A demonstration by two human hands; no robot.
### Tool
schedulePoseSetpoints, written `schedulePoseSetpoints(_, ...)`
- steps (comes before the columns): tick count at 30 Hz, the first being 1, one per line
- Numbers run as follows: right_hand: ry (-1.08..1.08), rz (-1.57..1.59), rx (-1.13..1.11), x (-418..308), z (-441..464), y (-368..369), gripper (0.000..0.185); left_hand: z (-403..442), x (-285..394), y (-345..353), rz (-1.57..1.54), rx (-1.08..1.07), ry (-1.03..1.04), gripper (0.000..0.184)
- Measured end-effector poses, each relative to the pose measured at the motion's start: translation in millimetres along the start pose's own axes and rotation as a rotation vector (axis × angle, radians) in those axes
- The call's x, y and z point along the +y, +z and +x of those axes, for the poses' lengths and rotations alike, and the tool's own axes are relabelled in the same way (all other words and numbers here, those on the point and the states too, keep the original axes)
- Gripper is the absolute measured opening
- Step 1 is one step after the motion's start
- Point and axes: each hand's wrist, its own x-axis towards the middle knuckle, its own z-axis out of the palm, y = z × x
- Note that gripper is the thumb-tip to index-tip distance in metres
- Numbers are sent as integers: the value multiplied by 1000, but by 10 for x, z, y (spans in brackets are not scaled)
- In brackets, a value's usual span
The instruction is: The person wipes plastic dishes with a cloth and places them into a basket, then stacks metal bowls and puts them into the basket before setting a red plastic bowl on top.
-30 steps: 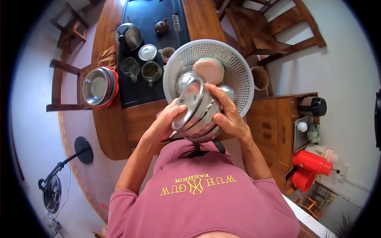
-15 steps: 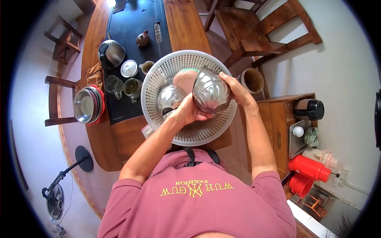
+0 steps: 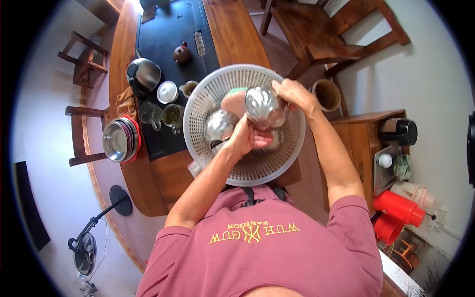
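Note:
A shiny patterned bowl [image 3: 264, 106] is tilted above the white plastic basket [image 3: 194, 123], its base turned towards me. My right hand [image 3: 296, 95] is closed on the bowl's right edge. My left hand [image 3: 247, 137] reaches in from below, thumb on the bowl's left side and fingers under its lower part. Inside the basket, a shiny metal bowl [image 3: 221, 126] lies left of my left hand, and a pinkish item with a green edge [image 3: 234, 100] lies behind it. Another shiny piece is partly hidden beneath my left fingers.
Stacked metal bowls [image 3: 117, 141] stand at the table's left edge. A kettle [image 3: 147, 74], a white lidded cup [image 3: 167, 92], glass cups [image 3: 172, 117] and a brown teapot [image 3: 181, 53] stand on the black tea tray [image 3: 170, 29]. A bin [image 3: 326, 95] is at the right, near a wooden cabinet [image 3: 346, 148].
The bowl has turned in my hands, so its base faces me more. My right hand has shifted along its edge. The whole view has moved slightly.

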Motion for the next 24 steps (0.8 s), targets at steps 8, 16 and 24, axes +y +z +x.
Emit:
schedulePoseSetpoints(8, 170, -575, 248, -679, -102, 108, 47, -780, -339, 162, -24, 48, 205, 62)
schedulePoseSetpoints(16, -141, -667, 304, -281, -257, 696, 56, -1928, -742, -378, 175, 279, 476, 41)
schedulePoseSetpoints(24, -173, -702, 255, -396, -389, 726, 54, -2724, -1148, -1475, 147, 597, 620, 31)
